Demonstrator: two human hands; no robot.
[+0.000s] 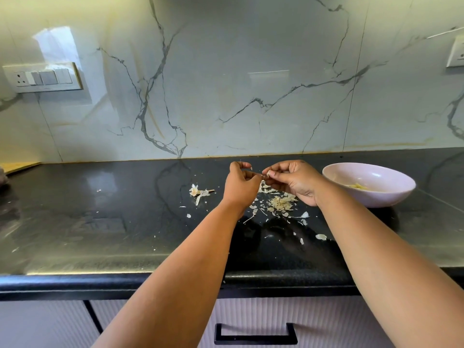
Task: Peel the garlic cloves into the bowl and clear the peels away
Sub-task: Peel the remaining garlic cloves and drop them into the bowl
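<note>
Fingers of the left hand (241,183) are curled, thumb and forefinger pinched toward the right hand (292,180), whose fingertips pinch a small pale clove (267,174). That clove sits between the two hands, above the peels (280,203); it is tiny and largely hidden, so whether the left fingers grip it or only a shred of skin is hard to tell.

Taking the peels as landmark: they are papery, whitish-tan flakes heaped on the black counter (113,222) just below the hands. Left of them lies a stem (199,192) with skin clinging to it, and stray flakes scatter toward the counter's front edge. Right of the peels stands a pale bowl (391,194), with a few yellowish peeled cloves (357,186) inside.

Behind the peels rises a veined marble wall (226,84), a switch plate (42,77) far left. Below the counter, a drawer (256,334) has a black handle.
</note>
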